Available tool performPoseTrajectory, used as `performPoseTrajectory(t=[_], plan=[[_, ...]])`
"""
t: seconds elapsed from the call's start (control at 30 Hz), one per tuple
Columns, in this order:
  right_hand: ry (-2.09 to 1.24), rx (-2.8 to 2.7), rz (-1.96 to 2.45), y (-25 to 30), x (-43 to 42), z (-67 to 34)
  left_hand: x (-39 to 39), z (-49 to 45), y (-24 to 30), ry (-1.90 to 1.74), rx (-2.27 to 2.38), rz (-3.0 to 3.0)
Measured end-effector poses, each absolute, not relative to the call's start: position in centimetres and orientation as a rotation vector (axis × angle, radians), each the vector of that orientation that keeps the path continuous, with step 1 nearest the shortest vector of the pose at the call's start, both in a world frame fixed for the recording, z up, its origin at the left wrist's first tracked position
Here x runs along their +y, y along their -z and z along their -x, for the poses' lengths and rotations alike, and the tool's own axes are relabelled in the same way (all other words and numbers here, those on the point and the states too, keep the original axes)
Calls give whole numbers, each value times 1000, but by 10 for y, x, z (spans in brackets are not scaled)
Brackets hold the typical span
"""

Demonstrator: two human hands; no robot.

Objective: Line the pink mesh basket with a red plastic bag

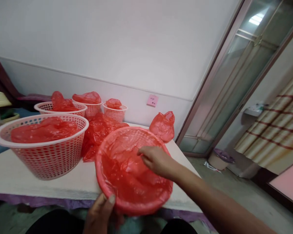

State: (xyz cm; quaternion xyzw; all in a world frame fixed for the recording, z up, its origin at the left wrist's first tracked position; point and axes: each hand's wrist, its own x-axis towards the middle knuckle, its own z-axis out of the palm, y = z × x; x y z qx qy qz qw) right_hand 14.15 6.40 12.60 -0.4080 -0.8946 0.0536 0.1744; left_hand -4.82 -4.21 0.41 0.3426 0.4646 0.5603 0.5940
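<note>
In front of me a round basket [134, 209] lined with a red plastic bag [127, 165] tilts towards me over the table's front edge. The bag is folded over its rim. My left hand [101, 208] grips that rim at the lower left, thumb on top and fingers underneath. Over the inside of the basket hangs my right hand [157, 161], its fingers curled in loosely near the bag. What lies between those fingers, if anything, is hidden. Just behind the basket, a heap of loose red plastic bags [99, 130] rests on the table.
A large pink basket [48, 162] with a red bag inside stands at left. Behind it are several smaller lined baskets [116, 113]. A knotted red bag [163, 126] sits at the white table's [88, 187] right end. A bin [219, 159] stands on the floor by the glass door.
</note>
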Motion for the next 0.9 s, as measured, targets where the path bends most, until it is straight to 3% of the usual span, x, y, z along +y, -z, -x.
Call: performPoseTrajectory(t=[0.2, 0.5, 0.9], plan=[[-259, -2377, 1367, -133, 67, -206, -3, 65, -21, -1424, 1035, -676], [-494, -2402, 1304, -107, 72, -236, 47, 68, -27, -1501, 963, -743], [-687, -2115, 1241, -82, 69, -234, 10, 32, 2, -1334, 933, -707]])
